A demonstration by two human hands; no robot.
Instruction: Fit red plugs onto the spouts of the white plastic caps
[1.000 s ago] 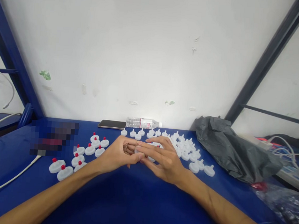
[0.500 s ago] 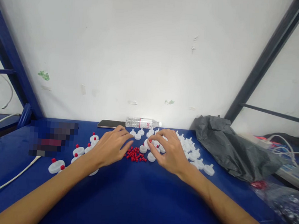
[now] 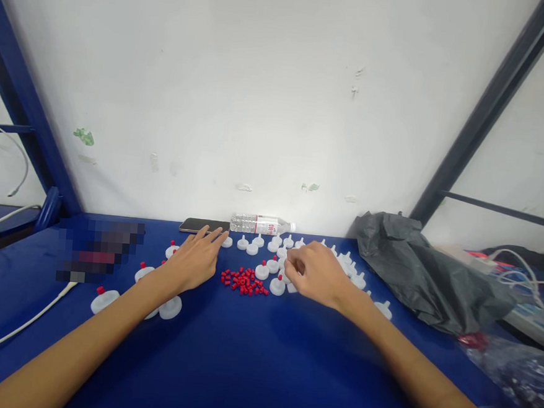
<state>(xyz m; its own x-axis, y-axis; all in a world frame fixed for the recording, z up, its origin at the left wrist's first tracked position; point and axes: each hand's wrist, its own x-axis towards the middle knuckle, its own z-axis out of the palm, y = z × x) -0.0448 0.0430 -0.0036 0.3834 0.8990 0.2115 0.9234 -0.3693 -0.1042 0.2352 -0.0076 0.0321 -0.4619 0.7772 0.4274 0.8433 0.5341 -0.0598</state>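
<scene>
My left hand (image 3: 197, 260) hovers over the left part of the table, palm down and fingers stretched out, holding nothing. My right hand (image 3: 316, 273) has its fingers curled together among white round nozzle lids (image 3: 251, 249); whatever sits between the fingertips is hidden. Small red caps (image 3: 245, 282) lie in a loose pile between both hands. Just left of my right fingertips stands a nozzle lid with a red cap on its tip (image 3: 277, 286). More red-tipped lids (image 3: 105, 302) stand around my left forearm, which hides some of them.
Against the wall lie a clear bottle (image 3: 261, 224) and a dark phone (image 3: 196, 225). A grey plastic bag (image 3: 416, 270) covers the right side of the blue table (image 3: 252, 358). At the left, a white cable (image 3: 21, 329) runs to a blurred object.
My left hand has drawn back to the left, away from the red caps. The right hand has shifted slightly right and its fingers have curled in. Red-tipped lids beside it now show clearly.
</scene>
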